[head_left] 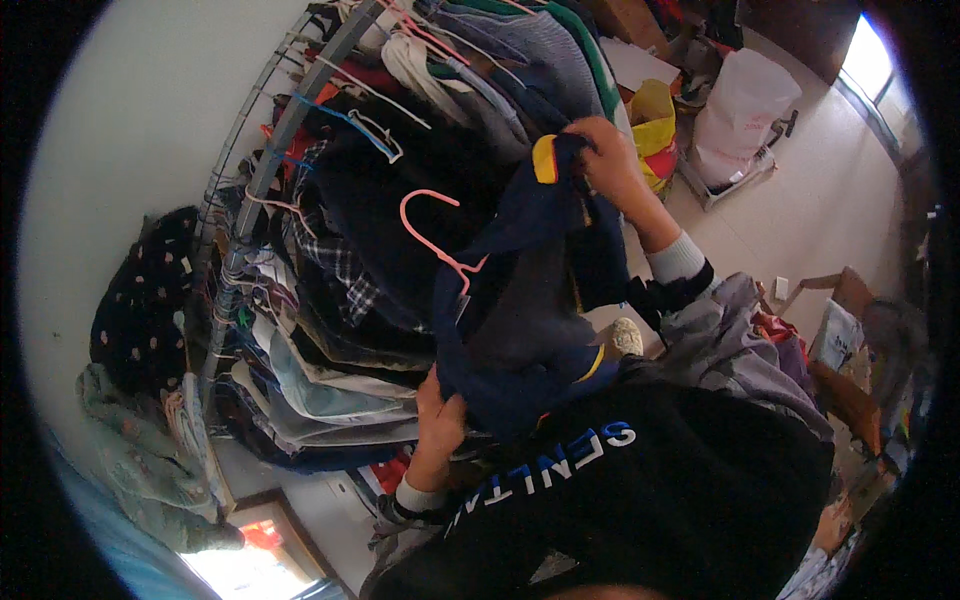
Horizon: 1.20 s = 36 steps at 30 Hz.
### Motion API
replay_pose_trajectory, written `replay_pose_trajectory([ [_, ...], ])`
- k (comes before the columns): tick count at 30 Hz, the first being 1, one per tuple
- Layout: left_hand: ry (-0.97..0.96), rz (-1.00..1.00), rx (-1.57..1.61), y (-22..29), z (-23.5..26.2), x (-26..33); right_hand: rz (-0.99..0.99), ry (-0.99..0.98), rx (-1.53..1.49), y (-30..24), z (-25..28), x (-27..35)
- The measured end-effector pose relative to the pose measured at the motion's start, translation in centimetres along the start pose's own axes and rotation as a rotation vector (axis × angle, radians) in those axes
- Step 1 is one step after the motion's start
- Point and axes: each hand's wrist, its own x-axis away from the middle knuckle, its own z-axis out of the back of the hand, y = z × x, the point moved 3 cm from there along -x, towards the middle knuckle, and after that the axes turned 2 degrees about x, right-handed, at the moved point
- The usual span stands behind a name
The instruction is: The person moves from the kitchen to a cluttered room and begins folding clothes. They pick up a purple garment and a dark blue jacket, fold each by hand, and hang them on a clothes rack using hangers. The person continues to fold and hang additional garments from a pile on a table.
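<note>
Here the person holds a navy garment [520, 300] up in front of a crowded clothes rail [290, 120], and it looks to be midway through going onto, or coming off, the pink hanger [432, 232] whose hook pokes out above its left shoulder; which of the two I cannot tell. The right hand [610, 160] is raised, its fingers pinched shut on the garment's upper edge beside a yellow trim patch [544, 158]. The left hand [438, 420] sits lower, fingers closed around the bunched hem. By my judgement the next move calls for keeping the fabric taut while the hanger is freed or seated. The garment is dark blue, soft and slack, folded over itself, with a thin yellow edge low down, hanging just beside the racked plaid and dark clothes
</note>
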Motion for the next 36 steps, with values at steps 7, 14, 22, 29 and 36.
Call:
replay_pose_trajectory([
  [7,0.164,0.005,-0.084,1.0,1.4,0.9,0.299,-0.363,-0.136,0.5,-5.7,-2.4],
  [14,0.136,0.021,-0.266,2.2,2.2,0.5,0.266,-0.266,-0.15,-1.6,-2.9,-3.0],
  [22,0.194,0.034,-0.354,1.8,2.9,-0.8,0.212,-0.595,-0.172,-7.2,3.1,0.6],
  [29,0.061,-0.042,-0.569,0.9,0.2,-2.1,-0.14,-0.909,-0.371,-9.2,-3.8,8.7],
  [36,-0.083,-0.308,-0.683,-2.2,-0.7,-2.5,-0.86,-0.704,-0.923,-7.0,-8.2,12.4],
])
